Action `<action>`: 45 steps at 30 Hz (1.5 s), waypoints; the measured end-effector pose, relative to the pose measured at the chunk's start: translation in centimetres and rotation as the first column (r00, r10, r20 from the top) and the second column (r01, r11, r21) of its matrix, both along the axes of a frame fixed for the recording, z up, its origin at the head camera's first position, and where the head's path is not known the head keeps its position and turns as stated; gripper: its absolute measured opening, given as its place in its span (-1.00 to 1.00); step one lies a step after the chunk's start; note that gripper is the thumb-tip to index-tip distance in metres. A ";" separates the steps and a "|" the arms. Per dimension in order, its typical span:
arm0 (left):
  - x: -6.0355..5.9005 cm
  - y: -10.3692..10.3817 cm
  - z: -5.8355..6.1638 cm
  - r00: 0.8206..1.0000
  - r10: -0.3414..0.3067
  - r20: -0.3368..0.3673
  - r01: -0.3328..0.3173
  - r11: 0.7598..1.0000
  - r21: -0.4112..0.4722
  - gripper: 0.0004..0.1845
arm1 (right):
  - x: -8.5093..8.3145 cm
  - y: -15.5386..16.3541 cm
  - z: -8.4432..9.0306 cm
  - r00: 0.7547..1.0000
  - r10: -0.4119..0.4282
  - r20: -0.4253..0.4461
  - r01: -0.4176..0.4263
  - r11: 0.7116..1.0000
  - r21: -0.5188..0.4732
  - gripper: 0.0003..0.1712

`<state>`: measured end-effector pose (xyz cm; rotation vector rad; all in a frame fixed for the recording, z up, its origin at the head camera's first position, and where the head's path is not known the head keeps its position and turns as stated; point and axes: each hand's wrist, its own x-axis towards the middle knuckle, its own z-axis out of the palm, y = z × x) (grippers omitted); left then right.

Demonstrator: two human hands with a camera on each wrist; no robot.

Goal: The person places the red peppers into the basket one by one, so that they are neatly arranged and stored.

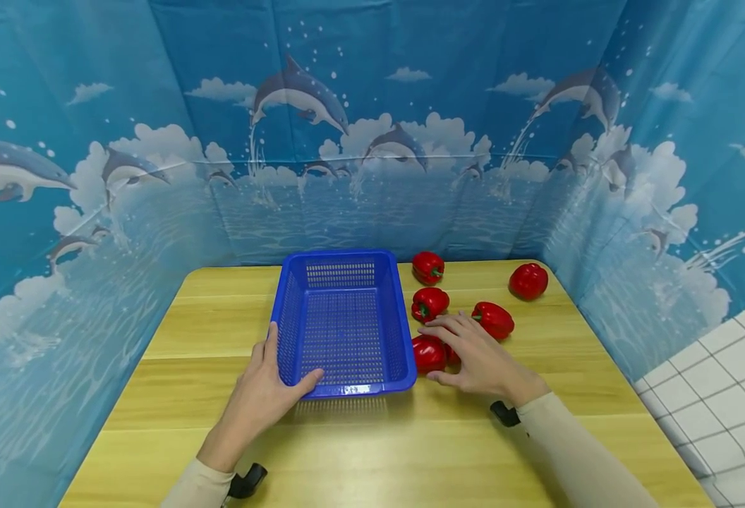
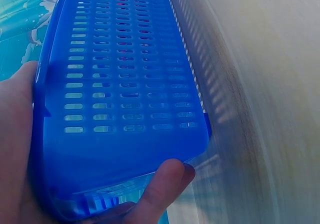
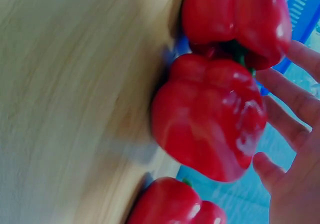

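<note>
My left hand (image 1: 261,391) grips the near left corner of a blue plastic basket (image 1: 407,331), thumb at the near rim and fingers along the left side. In the left wrist view, fingertips curl around the corner of the perforated basket wall (image 2: 120,159). My right hand (image 1: 474,356) is over a red bell pepper (image 1: 428,354) beside the basket's right wall, its fingers spread. Another pepper is partly hidden under that hand. The right wrist view shows a large bell pepper (image 3: 210,119) in front of the loosely spread fingers (image 3: 290,96); whether they touch it I cannot tell.
More red bell peppers lie right of the basket: one at the back (image 1: 427,267), one beside the rim (image 1: 430,303), one beyond my right hand (image 1: 494,321) and one at far right (image 1: 528,281). A dolphin-print curtain (image 1: 372,204) borders the wooden table (image 1: 360,458).
</note>
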<state>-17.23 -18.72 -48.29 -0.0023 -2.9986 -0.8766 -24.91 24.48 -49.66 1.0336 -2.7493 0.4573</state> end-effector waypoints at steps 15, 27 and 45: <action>-0.1 0.0 -0.4 1.000 0.006 -0.012 -0.006 1.000 0.011 0.52 | -1.0 0.0 -1.3 1.000 -0.008 -0.009 0.008 1.000 0.012 -0.10; 0.0 -0.2 -0.5 1.000 0.011 -0.027 -0.011 1.000 0.004 0.48 | -1.3 -0.1 -1.8 1.000 0.008 -0.030 -0.009 0.999 -0.042 -0.19; -0.2 -0.2 -0.4 0.999 0.010 -0.034 -0.011 1.000 -0.013 0.50 | -1.2 0.0 -0.7 0.998 -0.051 -0.042 0.047 0.994 -0.102 -0.21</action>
